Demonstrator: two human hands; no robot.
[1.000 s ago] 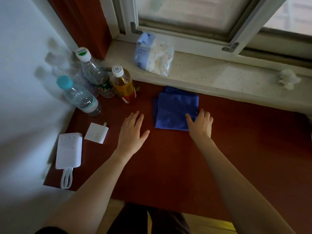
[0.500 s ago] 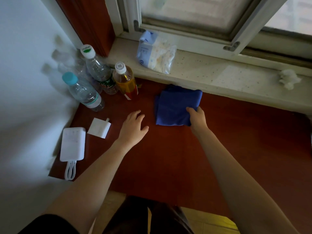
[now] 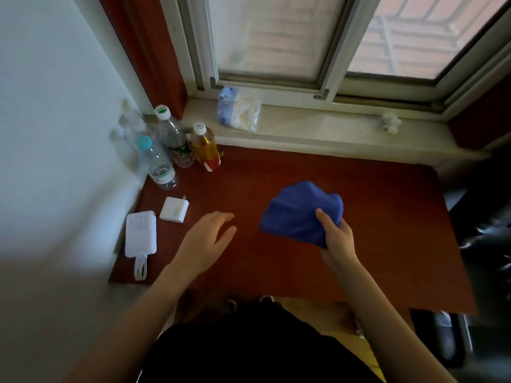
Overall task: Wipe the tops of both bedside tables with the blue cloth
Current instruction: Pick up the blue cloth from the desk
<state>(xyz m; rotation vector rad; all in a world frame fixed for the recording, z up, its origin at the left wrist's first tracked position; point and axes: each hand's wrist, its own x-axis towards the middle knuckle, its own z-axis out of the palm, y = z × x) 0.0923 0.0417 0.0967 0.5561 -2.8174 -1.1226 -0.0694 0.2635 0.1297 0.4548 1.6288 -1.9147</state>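
Above the middle of the red counter (image 3: 359,258), a person's right hand (image 3: 336,239) gripped the blue cloth (image 3: 298,214), bunched up and seemingly clear of the wood, thumb pressed over its folds. A second before, it had lain folded flat near the sill (image 3: 318,128) with the fingers only at its corner. The pickup looked complete, and wiping of this first top had not yet begun. The left hand (image 3: 206,239) hovered just beside it, fingers relaxed and spread, holding nothing. Open room ran across the centre and right, back to the sill and forward to the edge by the person's legs. The left side was crowded (three bottles (image 3: 177,142) in the back corner, a charger (image 3: 174,210) and a power bank (image 3: 141,234) along the wall), so strokes there would likely need care or clearing first.
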